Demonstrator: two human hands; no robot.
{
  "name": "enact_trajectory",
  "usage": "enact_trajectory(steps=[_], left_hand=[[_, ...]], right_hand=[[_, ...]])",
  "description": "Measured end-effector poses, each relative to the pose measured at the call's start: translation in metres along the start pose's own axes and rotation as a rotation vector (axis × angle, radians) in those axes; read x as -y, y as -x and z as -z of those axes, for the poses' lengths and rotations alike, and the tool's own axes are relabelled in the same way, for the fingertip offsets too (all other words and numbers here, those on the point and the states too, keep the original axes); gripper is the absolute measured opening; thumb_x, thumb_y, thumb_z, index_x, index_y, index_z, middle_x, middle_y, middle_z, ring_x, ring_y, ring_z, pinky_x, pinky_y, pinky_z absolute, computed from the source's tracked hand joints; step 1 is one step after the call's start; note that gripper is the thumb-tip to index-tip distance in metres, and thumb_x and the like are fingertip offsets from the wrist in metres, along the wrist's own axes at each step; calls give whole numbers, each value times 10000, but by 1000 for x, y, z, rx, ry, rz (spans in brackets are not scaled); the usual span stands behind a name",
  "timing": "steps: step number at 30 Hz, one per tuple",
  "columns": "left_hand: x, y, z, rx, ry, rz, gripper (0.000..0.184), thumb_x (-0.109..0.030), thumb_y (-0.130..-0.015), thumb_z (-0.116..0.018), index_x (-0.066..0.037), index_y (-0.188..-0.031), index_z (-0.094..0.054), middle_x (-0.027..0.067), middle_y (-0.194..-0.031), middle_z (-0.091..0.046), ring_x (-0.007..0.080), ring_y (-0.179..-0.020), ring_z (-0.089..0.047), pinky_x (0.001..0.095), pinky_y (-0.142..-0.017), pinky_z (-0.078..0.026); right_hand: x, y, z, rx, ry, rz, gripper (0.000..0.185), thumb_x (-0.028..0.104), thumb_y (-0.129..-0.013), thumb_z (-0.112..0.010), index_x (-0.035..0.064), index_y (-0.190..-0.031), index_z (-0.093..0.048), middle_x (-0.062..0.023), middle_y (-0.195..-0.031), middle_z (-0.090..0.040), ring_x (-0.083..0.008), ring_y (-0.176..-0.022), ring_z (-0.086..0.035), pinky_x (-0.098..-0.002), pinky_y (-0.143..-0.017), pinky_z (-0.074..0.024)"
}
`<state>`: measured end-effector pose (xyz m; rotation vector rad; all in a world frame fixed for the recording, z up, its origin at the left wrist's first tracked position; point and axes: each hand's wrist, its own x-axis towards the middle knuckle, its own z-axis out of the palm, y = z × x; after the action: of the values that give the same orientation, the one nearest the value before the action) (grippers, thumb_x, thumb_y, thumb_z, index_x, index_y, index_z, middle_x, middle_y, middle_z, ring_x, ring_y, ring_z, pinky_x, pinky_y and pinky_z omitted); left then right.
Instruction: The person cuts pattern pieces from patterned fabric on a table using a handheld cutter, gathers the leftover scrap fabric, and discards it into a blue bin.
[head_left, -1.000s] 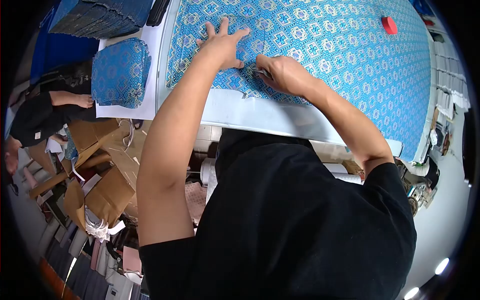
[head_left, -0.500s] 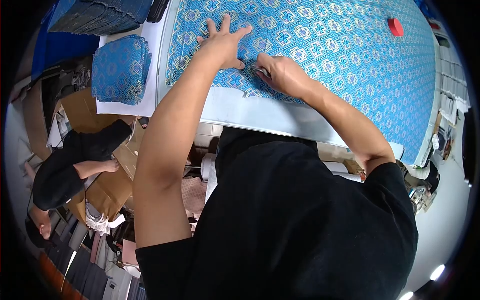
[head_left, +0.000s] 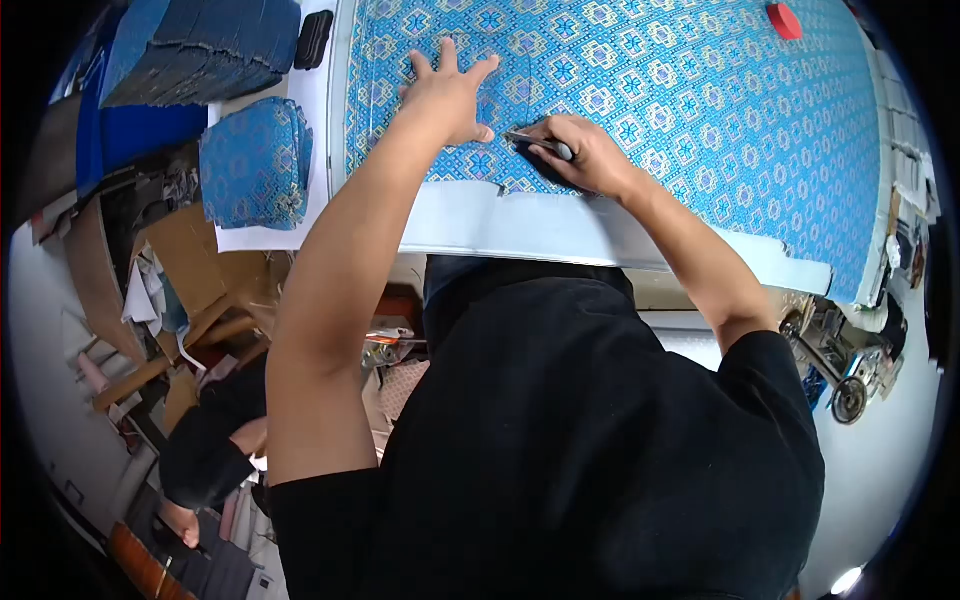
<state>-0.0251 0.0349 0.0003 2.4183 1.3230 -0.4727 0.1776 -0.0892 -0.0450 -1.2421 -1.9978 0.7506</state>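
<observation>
Blue patterned fabric (head_left: 650, 110) lies spread over the worktable. My left hand (head_left: 447, 100) rests on it palm down with the fingers spread, holding nothing. Just right of its thumb, my right hand (head_left: 588, 155) is closed round a slim utility knife (head_left: 548, 144). The knife's tip points left and is down at the fabric; its exact contact is too small to make out. A thin curved line runs in the fabric above the tip. Below both hands, the fabric's near edge is ragged.
A pale strip of tabletop (head_left: 560, 225) runs along the near edge. A red round object (head_left: 784, 21) sits on the fabric. At left are a small pile of cut fabric pieces (head_left: 255, 165), a tall stack (head_left: 205, 55) and a black object (head_left: 314, 40). Another person (head_left: 205, 455) bends at lower left.
My right hand has shifted slightly right and its knife shows more fully. My left hand stays nearly in place. The view has shifted, and the other person appears lower and further right.
</observation>
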Motion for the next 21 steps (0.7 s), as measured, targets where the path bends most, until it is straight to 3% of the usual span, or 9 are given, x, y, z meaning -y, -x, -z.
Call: enact_trajectory(steps=[3, 5, 6, 10, 12, 19, 21], left_hand=[[-4, -4, 17, 47, -90, -63, 1011, -447, -747, -898, -343, -1580, -337, 274, -1645, -194, 660, -1434, -209, 679, -1068, -450], [-7, -8, 21, 98, -246, -57, 1055, -491, -730, -891, -299, -1593, -315, 302, -1617, -236, 677, -1363, -338, 637, -1031, -496], [-9, -8, 23, 95, -252, -106, 1055, -491, -730, -891, -299, -1593, -315, 302, -1617, -236, 677, -1363, -338, 637, -1031, -496], [-5, -18, 25, 151, -306, -169, 967, -517, -792, -836, -184, -1561, -354, 311, -1588, -273, 647, -1299, -450, 617, -1004, -520], [-1, -26, 12, 24, -385, -254, 870, -511, -860, -770, -109, -1527, -384, 326, -1568, -299, 631, -1269, -492, 614, -981, -533], [-2, -33, 18, 29, -415, -344, 830, -516, -915, -692, -4, -1495, -391, 326, -1506, -406, 507, -1214, -607, 613, -937, -546], [-4, -31, 20, 35, -412, -352, 850, -529, -914, -686, 3, -1502, -380, 335, -1506, -401, 511, -1217, -604, 614, -937, -547]], right_hand=[[30, 8, -6, -64, -33, -264, 176, 162, -933, -730, 54, -1019, -621, -157, -894, -705, -351, -790, -697, -413, -658, -545], [55, 10, -20, -232, -31, -500, 191, 162, -941, -724, 49, -1056, -622, -164, -900, -716, -358, -781, -706, -419, -658, -548], [68, 9, -28, -322, 2, -598, 200, 166, -941, -726, 46, -1059, -619, -168, -931, -727, -362, -801, -716, -414, -675, -554], [95, 1, -71, -639, 83, -783, 216, 162, -926, -732, 34, -1058, -618, -180, -901, -729, -361, -785, -725, -409, -687, -562], [104, -6, -86, -771, 62, -946, 222, 172, -934, -737, 15, -1051, -632, -154, -886, -726, -240, -770, -712, -354, -702, -547], [115, -24, -99, -884, 132, -1050, 239, 192, -910, -741, 14, -1011, -619, -154, -840, -724, -258, -737, -712, -367, -679, -548], [118, -27, -98, -862, 137, -1074, 245, 193, -899, -739, 11, -1005, -615, -169, -863, -732, -291, -761, -724, -385, -691, -554]])
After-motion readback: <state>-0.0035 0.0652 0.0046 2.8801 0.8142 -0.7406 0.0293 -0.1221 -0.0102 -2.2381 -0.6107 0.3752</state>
